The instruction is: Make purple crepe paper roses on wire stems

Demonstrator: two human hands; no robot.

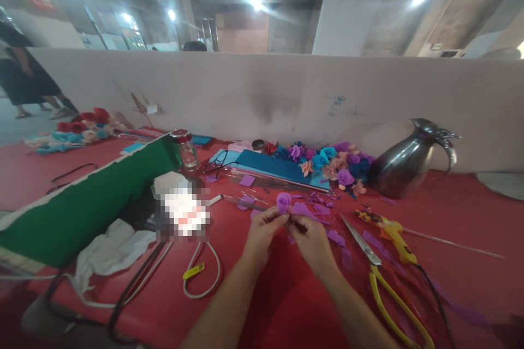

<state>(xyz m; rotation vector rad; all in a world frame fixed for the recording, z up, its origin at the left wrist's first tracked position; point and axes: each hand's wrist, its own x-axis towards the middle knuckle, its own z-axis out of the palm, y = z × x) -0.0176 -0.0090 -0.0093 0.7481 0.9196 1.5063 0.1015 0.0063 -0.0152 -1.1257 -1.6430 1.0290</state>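
A small purple paper flower [284,203] is pinched at its base between both hands above the red table. My left hand [264,232] has its thumb and fingers closed on the flower's underside. Close beside it, my right hand [311,237] also closes its fingertips at the flower's base, so the two hands nearly touch. The exact spot they grip is hidden behind the fingertips. Purple paper pieces [305,210] lie scattered around and beyond the hands.
On the right are yellow-handled scissors [374,267], a yellow glue gun [395,237] and a metal jug [403,163]. Finished paper flowers [327,158] and blue paper sheets [272,166] lie ahead. Leftward stand a glass jar [187,152], a green partition [90,202] and cables [216,262].
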